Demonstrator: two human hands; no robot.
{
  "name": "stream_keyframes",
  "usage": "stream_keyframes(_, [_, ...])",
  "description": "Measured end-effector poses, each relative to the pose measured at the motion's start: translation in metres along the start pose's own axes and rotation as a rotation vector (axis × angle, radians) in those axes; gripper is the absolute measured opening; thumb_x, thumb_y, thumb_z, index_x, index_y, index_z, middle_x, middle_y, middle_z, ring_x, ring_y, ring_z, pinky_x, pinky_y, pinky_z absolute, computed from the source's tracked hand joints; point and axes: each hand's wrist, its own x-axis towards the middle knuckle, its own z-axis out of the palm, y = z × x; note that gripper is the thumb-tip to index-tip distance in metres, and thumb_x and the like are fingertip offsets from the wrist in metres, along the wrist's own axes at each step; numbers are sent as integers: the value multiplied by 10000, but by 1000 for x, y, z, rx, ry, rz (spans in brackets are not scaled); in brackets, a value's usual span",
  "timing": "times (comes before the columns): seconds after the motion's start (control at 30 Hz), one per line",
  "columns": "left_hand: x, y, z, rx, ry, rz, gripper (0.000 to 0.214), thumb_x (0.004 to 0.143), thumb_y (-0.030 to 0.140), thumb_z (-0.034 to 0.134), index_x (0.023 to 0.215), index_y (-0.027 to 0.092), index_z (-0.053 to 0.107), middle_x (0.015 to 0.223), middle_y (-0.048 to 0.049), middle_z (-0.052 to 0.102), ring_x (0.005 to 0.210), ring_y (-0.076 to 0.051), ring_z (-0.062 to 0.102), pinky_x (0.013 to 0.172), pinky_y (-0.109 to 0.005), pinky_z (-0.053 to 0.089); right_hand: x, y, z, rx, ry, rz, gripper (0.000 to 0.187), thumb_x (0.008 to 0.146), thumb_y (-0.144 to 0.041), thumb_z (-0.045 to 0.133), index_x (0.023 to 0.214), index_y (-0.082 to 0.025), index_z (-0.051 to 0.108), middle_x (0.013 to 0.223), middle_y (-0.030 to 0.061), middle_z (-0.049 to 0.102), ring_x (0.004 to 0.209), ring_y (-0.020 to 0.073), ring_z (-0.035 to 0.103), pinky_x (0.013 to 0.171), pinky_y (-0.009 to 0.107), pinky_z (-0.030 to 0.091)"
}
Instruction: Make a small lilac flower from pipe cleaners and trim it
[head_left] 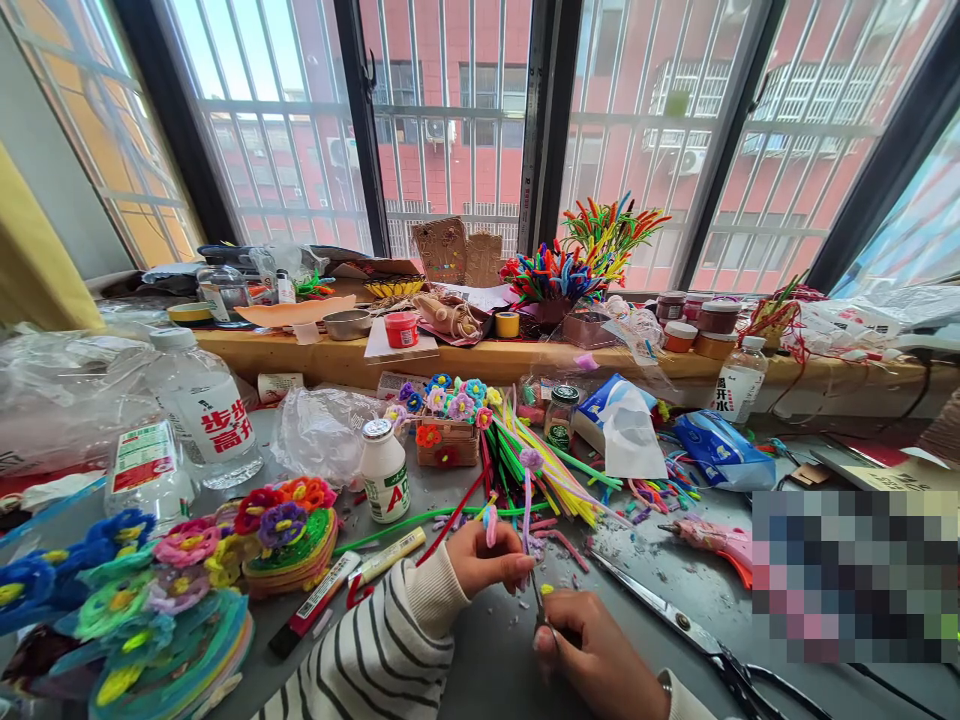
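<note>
My left hand [487, 558], in a striped sleeve, pinches a lilac pipe-cleaner flower [531, 460] upright by its fuzzy stem. A small pink, blue and white fuzzy piece [491, 526] also shows at these fingers. Just to the right, my right hand [592, 645] grips small scissors [541, 603], fingers curled around the handles. The blades point up at the lower end of the stem, close to my left fingertips; whether they touch it I cannot tell. Behind my hands lies a bundle of coloured pipe cleaners [551, 480]. Cut fuzzy scraps [562, 548] are scattered around them.
Large scissors [679, 622] lie to the right, near a pink glue gun [716, 545]. A white bottle [385, 472], a flower-filled basket [448, 447] and pipe-cleaner flowers [187, 540] stand left. Water bottles [206, 410], plastic bags and a crowded wooden sill [337, 362] lie behind.
</note>
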Motion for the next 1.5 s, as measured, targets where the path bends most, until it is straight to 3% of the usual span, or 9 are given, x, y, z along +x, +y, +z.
stream_keyframes(0.17, [-3,1,2,1,-47,-1,280,578,334,623,488,118,468,461,21,525,423,-56,478,436,-180,372,0,-2,-2,7,-33,-5,620,662,-704,110,420,-178,330,457,-4,400,468,120,397,482,235,299])
stream_keyframes(0.53, [-1,2,0,31,22,-4,304,559,370,626,485,124,464,458,23,522,402,-54,465,417,-184,371,3,2,-2,-8,41,36,572,667,-676,266,381,-181,245,414,-36,299,419,90,325,432,227,238])
stream_keyframes(0.9, [-3,1,1,-15,-64,8,277,596,336,609,504,113,472,485,11,538,438,-64,491,441,-184,388,0,-2,-4,36,-35,-39,665,656,-710,84,429,-169,396,459,5,428,473,122,422,493,236,333])
stream_keyframes(1.33, [-3,-1,2,19,-62,-24,251,580,293,627,490,105,487,470,15,535,424,-57,490,442,-181,387,1,3,-2,42,-14,3,622,668,-691,198,391,-164,378,420,-18,360,433,104,388,440,224,271])
stream_keyframes(1.5, [-3,-1,-1,20,-47,-29,267,589,312,617,484,114,472,476,10,544,439,-65,500,449,-185,392,2,4,-2,66,19,-60,622,699,-657,221,353,-163,371,396,-28,322,417,94,375,438,219,265])
